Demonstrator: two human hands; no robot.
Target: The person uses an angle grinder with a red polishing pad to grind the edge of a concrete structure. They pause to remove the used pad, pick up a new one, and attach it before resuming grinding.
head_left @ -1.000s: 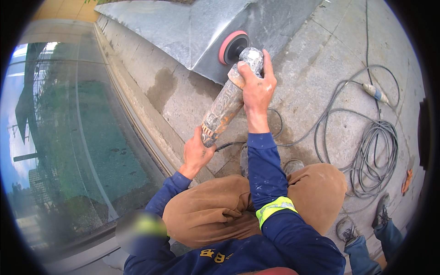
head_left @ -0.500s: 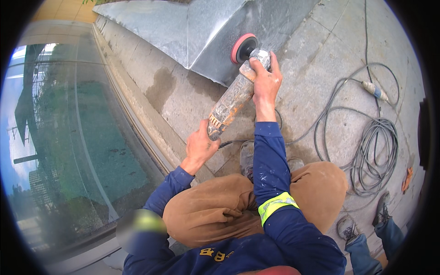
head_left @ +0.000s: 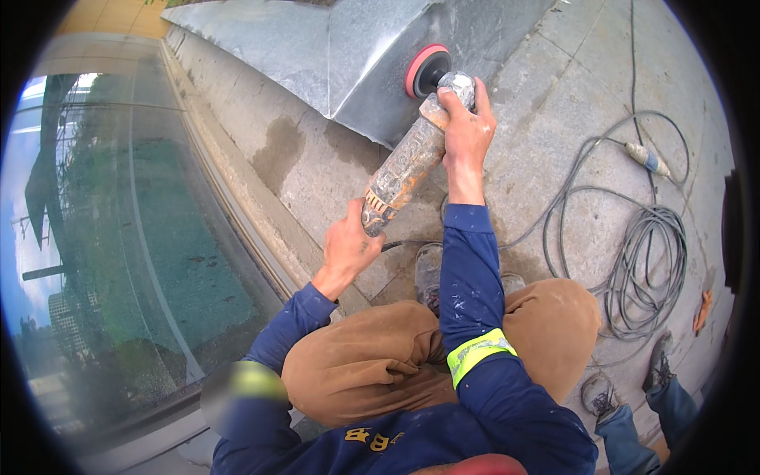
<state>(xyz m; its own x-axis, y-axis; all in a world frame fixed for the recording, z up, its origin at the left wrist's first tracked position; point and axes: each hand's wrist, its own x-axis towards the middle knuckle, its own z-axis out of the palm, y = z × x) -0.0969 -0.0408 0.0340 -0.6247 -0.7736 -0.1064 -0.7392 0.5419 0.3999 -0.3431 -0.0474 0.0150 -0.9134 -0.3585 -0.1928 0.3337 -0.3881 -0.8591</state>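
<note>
Both my hands hold a worn, dust-coated power polisher [head_left: 408, 164] with orange patches. My left hand [head_left: 349, 245] is closed around its rear end, where the cord comes out. Up at the tool's head, my right hand [head_left: 469, 134] grips with thumb and fingers around the housing. The polisher's round pad [head_left: 427, 70], black with a red-pink rim, lies against the side of a grey, angular stone-like block [head_left: 380, 59]. A pale, whitish streak runs along the block's edge, left of the pad. Whether the pad is spinning, I cannot tell.
Dark cable [head_left: 645, 269] lies coiled on the paving at right, with a pale connector [head_left: 647, 158] above it. A glass pane [head_left: 158, 237] fills the left side. Another person's shoes [head_left: 599, 394] stand at lower right, near a small orange object [head_left: 702, 311].
The polisher and both my hands have shifted slightly to the right. The pad has moved up and right along the block's face. My grip is the same.
</note>
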